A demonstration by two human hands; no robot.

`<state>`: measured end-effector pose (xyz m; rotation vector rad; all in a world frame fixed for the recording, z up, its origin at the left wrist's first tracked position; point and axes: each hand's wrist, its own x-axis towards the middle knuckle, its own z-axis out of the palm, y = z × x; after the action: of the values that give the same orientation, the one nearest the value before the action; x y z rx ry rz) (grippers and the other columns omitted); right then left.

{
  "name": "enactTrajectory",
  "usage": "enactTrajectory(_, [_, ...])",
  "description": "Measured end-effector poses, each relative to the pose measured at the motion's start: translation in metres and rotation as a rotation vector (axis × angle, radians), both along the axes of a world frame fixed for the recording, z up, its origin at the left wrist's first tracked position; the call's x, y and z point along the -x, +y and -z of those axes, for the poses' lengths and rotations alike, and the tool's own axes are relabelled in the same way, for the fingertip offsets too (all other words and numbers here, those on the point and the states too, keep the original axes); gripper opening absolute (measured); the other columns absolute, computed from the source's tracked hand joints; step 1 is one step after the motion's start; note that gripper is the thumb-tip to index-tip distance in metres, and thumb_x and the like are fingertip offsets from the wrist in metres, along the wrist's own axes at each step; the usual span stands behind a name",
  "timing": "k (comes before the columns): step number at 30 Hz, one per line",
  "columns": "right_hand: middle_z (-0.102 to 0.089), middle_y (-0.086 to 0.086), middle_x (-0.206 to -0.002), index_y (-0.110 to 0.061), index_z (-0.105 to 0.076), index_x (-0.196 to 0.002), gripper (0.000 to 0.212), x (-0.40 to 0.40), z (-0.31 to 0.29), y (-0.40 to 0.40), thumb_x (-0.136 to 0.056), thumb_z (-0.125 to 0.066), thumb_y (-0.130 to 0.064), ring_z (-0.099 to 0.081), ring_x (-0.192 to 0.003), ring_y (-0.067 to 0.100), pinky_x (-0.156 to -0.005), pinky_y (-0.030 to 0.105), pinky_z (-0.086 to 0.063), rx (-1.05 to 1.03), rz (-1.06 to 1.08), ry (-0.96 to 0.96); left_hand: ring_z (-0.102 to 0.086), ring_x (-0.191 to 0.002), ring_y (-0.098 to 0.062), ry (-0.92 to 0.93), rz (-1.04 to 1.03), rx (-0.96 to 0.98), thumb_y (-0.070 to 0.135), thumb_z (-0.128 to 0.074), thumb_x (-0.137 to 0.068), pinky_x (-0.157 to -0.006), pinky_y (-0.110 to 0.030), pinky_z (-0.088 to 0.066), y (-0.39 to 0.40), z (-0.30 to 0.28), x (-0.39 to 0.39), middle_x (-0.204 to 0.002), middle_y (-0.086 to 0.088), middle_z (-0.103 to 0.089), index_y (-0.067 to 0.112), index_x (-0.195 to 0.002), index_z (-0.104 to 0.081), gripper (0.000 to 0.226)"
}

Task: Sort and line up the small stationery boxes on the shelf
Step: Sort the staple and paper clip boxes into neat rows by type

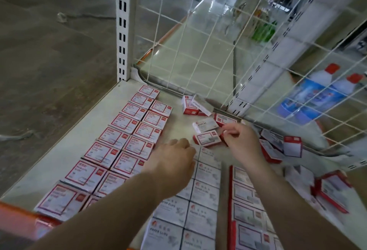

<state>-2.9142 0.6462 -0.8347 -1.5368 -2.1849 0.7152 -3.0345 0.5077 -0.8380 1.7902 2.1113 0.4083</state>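
The boxes [117, 124] on the pale grey shelf [59, 162] are white with red borders and red sides, and some nearer ones [206, 196] are white with grey print and a small red mark. The shelf edge [17, 216] is orange and the mesh [198, 37] white. Behind the mesh stand blue-and-white bottles [309, 94] with red caps, and something green [264, 31] farther off.

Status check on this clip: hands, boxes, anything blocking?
Right hand pinches a staples box. Left hand curled over the paper clip rows, grip unclear. Loose boxes scattered by the wire mesh. Nothing blocking.
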Motion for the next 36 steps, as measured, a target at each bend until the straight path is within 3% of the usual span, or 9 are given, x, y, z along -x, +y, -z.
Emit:
enactTrajectory(3, [-0.065, 0.0, -0.103, -0.018, -0.065, -0.108, 0.025, -0.014, 0.004, 0.002, -0.086, -0.057, -0.01, -0.059, -0.098, 0.016, -0.081, 0.026, -0.044, 0.014, 0.075, -0.067, -0.038, -0.121, -0.014, 0.001, 0.047, -0.002, 0.033, -0.032, -0.098, -0.102, -0.032, -0.036, 0.004, 0.003, -0.011, -0.135, 0.005, -0.042, 0.024, -0.132, -0.044, 0.037])
enactTrajectory(8, [-0.062, 0.007, -0.119, -0.013, -0.053, -0.127, 0.04, -0.025, 0.001, 0.007, -0.089, -0.061, -0.016, -0.057, -0.105, 0.02, -0.083, 0.026, -0.04, 0.044, 0.088, -0.138, -0.033, -0.125, -0.013, 0.036, 0.07, -0.021, 0.033, -0.029, -0.099, -0.102, -0.03, -0.031, 0.01, 0.007, -0.019, -0.137, 0.006, -0.039, 0.024, -0.134, -0.043, 0.039])
enactTrajectory(13, [-0.063, 0.006, -0.116, -0.013, -0.055, -0.125, 0.044, -0.025, 0.005, 0.014, -0.085, -0.066, -0.026, -0.058, -0.104, 0.021, -0.082, 0.029, -0.042, 0.041, 0.048, -0.136, -0.04, -0.115, -0.014, 0.056, 0.033, -0.032, 0.032, -0.03, -0.099, -0.093, -0.028, -0.038, 0.016, 0.005, -0.02, -0.126, 0.006, -0.046, 0.024, -0.128, -0.047, 0.035])
enactTrajectory(16, [-0.065, 0.004, -0.106, -0.014, -0.059, -0.114, 0.036, -0.024, 0.005, 0.018, -0.083, -0.066, -0.03, -0.059, -0.089, 0.017, -0.072, 0.026, -0.042, 0.026, 0.002, -0.183, -0.041, -0.112, -0.013, 0.061, 0.03, -0.044, 0.033, -0.03, -0.099, -0.089, -0.027, -0.042, 0.017, 0.008, -0.02, -0.124, 0.008, -0.045, 0.025, -0.128, -0.047, 0.034])
enactTrajectory(21, [-0.061, 0.005, -0.116, -0.013, -0.057, -0.119, 0.044, -0.021, 0.001, 0.028, -0.082, -0.066, -0.035, -0.056, -0.101, 0.02, -0.074, 0.024, -0.037, 0.068, -0.024, -0.294, -0.04, -0.113, -0.011, 0.048, 0.041, -0.062, 0.035, -0.027, -0.099, -0.091, -0.029, -0.044, 0.015, 0.012, -0.019, -0.126, 0.009, -0.044, 0.027, -0.13, -0.044, 0.036])
enactTrajectory(24, [-0.062, 0.004, -0.107, -0.013, -0.061, -0.109, 0.036, -0.02, 0.001, 0.033, -0.081, -0.067, -0.036, -0.05, -0.087, 0.015, -0.07, 0.025, -0.036, 0.104, -0.015, -0.323, -0.039, -0.114, -0.01, 0.035, 0.045, -0.068, 0.035, -0.027, -0.099, -0.092, -0.029, -0.044, 0.014, 0.013, -0.019, -0.126, 0.01, -0.043, 0.027, -0.129, -0.044, 0.036])
enactTrajectory(29, [-0.059, -0.002, -0.094, -0.017, -0.059, -0.099, 0.03, -0.025, 0.002, 0.033, -0.076, -0.073, -0.031, -0.051, -0.082, 0.011, -0.054, 0.021, -0.033, 0.119, 0.005, -0.251, -0.035, -0.119, -0.009, -0.026, 0.029, -0.061, 0.035, -0.029, -0.099, -0.098, -0.027, -0.04, 0.014, 0.011, -0.018, -0.13, 0.012, -0.041, 0.028, -0.132, -0.043, 0.037])
enactTrajectory(36, [-0.064, -0.005, -0.089, -0.017, -0.058, -0.108, 0.035, -0.033, -0.005, 0.017, -0.077, -0.073, -0.025, -0.059, -0.079, 0.009, -0.055, 0.022, -0.038, 0.09, -0.014, -0.105, -0.033, -0.124, -0.007, -0.11, -0.035, -0.082, 0.03, -0.037, -0.097, -0.102, -0.027, -0.037, 0.006, 0.002, -0.011, -0.137, 0.012, -0.039, 0.03, -0.138, -0.037, 0.041])
